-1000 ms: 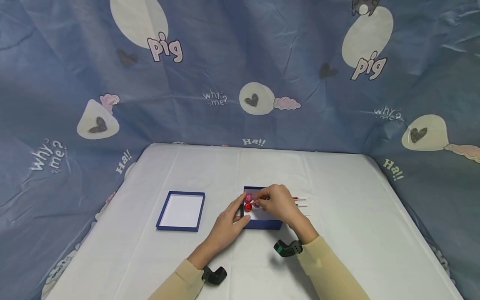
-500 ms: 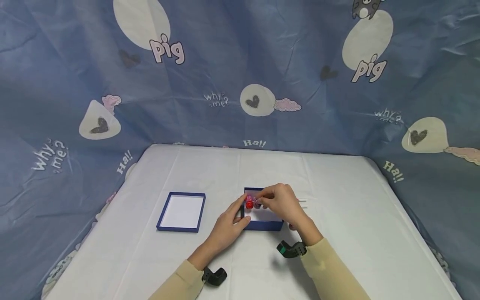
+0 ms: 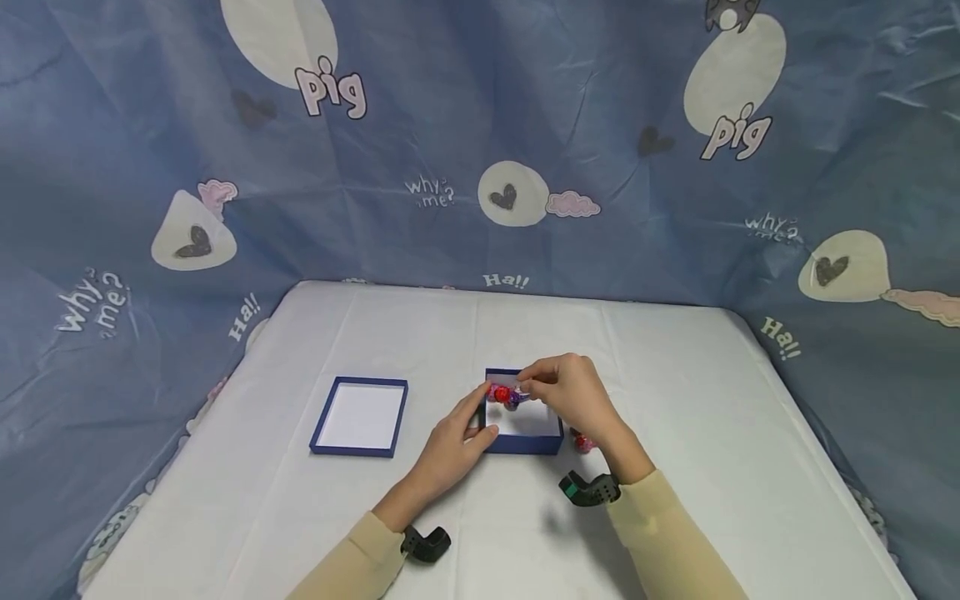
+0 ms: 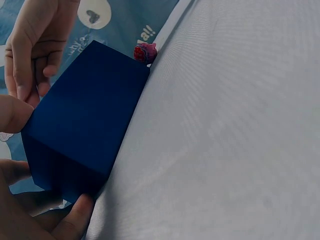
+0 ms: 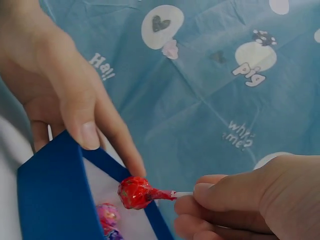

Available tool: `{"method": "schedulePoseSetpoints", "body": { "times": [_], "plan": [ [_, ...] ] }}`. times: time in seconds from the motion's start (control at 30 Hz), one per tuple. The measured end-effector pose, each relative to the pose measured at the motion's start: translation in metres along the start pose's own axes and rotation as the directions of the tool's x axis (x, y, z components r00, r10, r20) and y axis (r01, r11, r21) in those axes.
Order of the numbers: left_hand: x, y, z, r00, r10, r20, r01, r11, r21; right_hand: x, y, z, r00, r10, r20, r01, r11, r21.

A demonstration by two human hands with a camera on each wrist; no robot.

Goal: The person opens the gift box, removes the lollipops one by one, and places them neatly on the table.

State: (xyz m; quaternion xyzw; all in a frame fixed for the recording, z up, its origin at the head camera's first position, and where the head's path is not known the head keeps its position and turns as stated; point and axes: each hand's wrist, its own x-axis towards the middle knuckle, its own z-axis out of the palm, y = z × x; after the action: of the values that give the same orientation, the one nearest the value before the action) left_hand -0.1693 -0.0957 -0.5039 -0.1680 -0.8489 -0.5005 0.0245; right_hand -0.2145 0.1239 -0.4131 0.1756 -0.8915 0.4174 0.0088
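Observation:
In the right wrist view my right hand pinches the white stick of a red-wrapped lollipop, its round head over the inside of a dark blue box. Pink and purple wrapped lollipops lie inside the box. My left hand holds the box at its left side, thumb on the near wall, fingers along the left edge. Its index fingertip is right by the red head. Another red and pink lollipop lies outside the box on the right, partly hidden by my right wrist.
A shallow dark blue box lid with a white inside lies to the left on the white-covered table. A blue patterned cloth hangs behind the table.
My right hand has shifted slightly back and right, and the red lollipop has moved toward the back of the box. My left hand stays on the box. Sticks seen right of the box are now hidden.

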Motion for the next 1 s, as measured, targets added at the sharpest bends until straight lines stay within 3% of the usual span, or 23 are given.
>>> {"method": "schedulePoseSetpoints", "body": {
  "times": [0.47,0.7,1.0],
  "plan": [
    [0.001,0.002,-0.001,1.000,-0.008,-0.001,0.008,1.000,0.017,-0.007,0.000,-0.030,0.997,-0.010,-0.076,0.009,1.000,-0.016],
    [0.000,0.001,-0.003,1.000,0.016,-0.005,-0.016,1.000,0.014,-0.009,0.002,-0.044,0.992,-0.013,-0.127,0.009,0.999,-0.030],
    [0.000,0.002,-0.002,1.000,0.010,0.002,-0.010,1.000,0.019,-0.015,0.011,-0.057,0.988,0.026,-0.151,-0.029,0.999,-0.015]
  ]
}}
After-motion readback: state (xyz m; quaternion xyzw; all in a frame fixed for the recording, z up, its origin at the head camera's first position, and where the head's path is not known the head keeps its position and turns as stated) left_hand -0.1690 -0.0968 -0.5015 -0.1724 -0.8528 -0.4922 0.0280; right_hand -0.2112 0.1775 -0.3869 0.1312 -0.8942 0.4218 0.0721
